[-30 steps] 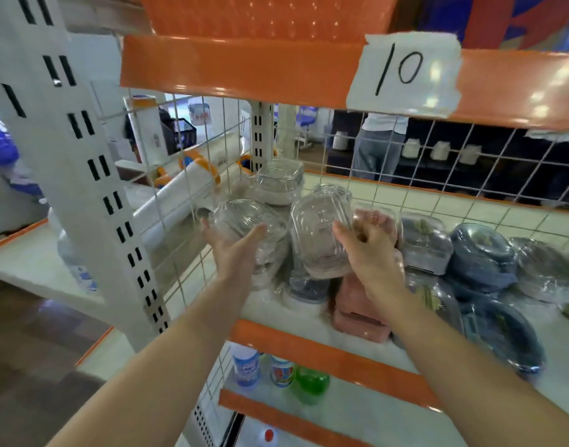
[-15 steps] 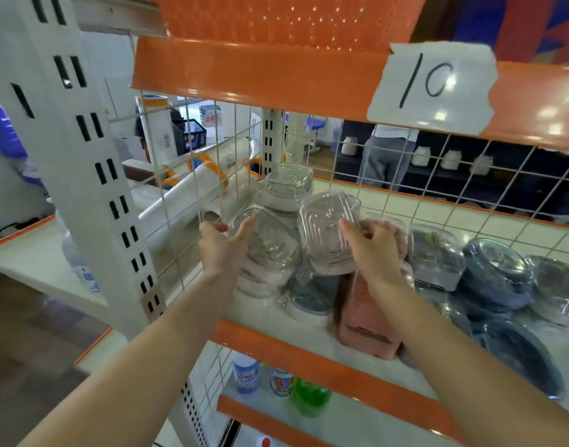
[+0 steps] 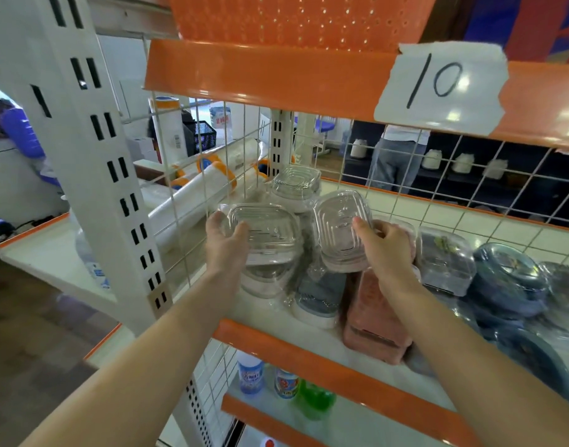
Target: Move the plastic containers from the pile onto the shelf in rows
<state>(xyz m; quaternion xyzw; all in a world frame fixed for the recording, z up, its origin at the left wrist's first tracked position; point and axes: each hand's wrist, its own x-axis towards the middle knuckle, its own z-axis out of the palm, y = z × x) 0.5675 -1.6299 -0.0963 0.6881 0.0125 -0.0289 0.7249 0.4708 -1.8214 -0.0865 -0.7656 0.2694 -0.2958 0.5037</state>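
Observation:
My left hand (image 3: 226,245) grips a clear plastic container (image 3: 267,232) by its left edge, above another clear container (image 3: 267,279) at the left end of the shelf (image 3: 309,346). My right hand (image 3: 386,248) holds a second clear container (image 3: 339,230), tilted, over a pink container (image 3: 373,317) and a grey-lidded one (image 3: 318,298). A third clear container (image 3: 296,185) stands behind, by the wire back.
Dark blue wrapped containers (image 3: 508,282) and a clear box (image 3: 444,259) crowd the shelf's right half. A wire grid (image 3: 192,221) walls the left side and back. An orange shelf with a "10" label (image 3: 438,85) hangs overhead. Bottles (image 3: 250,375) stand on the shelf below. A person (image 3: 396,159) stands beyond.
Both hands have moved deeper into the shelf with their containers. The left container has turned from tilted to nearly flat above the lower clear one.

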